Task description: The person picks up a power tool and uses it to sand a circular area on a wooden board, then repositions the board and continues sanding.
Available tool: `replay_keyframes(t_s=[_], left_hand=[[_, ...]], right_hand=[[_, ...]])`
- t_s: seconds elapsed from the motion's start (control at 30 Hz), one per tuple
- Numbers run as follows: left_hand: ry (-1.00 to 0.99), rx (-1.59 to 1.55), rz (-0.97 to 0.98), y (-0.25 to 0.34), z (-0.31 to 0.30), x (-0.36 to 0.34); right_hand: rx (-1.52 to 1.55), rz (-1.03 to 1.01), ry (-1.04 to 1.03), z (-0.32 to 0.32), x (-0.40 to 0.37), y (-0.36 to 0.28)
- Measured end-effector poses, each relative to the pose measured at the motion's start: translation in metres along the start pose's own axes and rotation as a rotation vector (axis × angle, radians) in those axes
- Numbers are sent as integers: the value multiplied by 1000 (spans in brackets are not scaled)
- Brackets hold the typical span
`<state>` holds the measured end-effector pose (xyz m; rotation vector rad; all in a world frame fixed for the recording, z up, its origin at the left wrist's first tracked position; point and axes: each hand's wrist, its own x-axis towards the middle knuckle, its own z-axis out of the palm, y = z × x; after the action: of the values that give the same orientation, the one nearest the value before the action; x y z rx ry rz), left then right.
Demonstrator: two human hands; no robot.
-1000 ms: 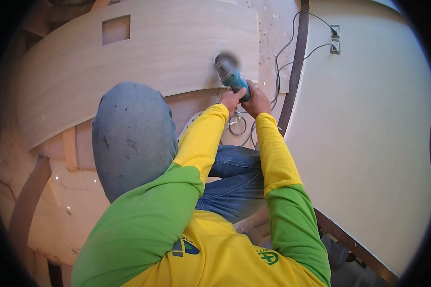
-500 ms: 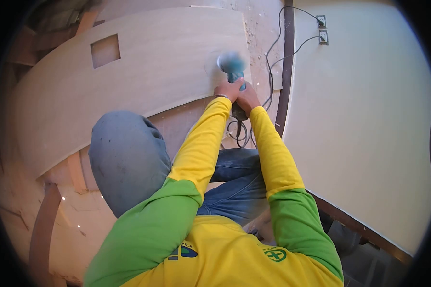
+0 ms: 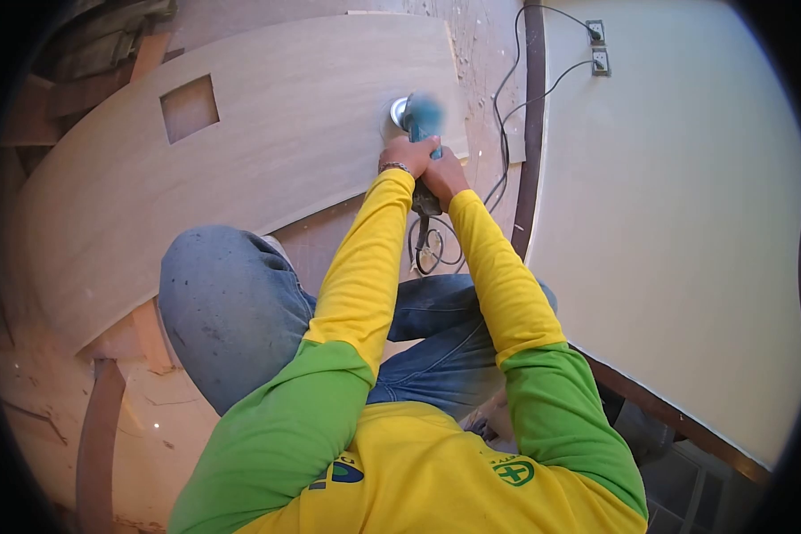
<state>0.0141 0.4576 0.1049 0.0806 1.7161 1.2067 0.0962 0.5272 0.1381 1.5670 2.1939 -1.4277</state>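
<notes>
A teal and black power tool point(image 3: 427, 114) with a shiny round disc sits over the right part of a large pale curved board point(image 3: 285, 98). My left hand point(image 3: 408, 154) wraps round the tool's body, a bracelet at its wrist. Close against it, my right hand point(image 3: 445, 175) grips the same body from the right. The tool's head is blurred, and whether the disc touches the board cannot be made out. A black cord point(image 3: 424, 240) leaves the rear of the tool and coils on the floor.
Two wall outlets point(image 3: 600, 60) at the upper right hold plugged cords. A pale wall point(image 3: 667, 222) with a dark baseboard point(image 3: 533, 133) stands on the right. The board has a square cutout point(image 3: 190, 109). Wood pieces point(image 3: 101, 436) lie at the lower left.
Both hands and the tool have moved slightly left along the board. The disc's metal rim shows more clearly. The view has shifted a little, and the left knee appears lower.
</notes>
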Motion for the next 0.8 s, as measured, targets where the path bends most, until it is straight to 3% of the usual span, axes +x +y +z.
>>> replay_keyframes(t_s=[0.8], left_hand=[[2,-1,1,-11,-4,18]], right_hand=[[-150,50,24,9,4,-12]])
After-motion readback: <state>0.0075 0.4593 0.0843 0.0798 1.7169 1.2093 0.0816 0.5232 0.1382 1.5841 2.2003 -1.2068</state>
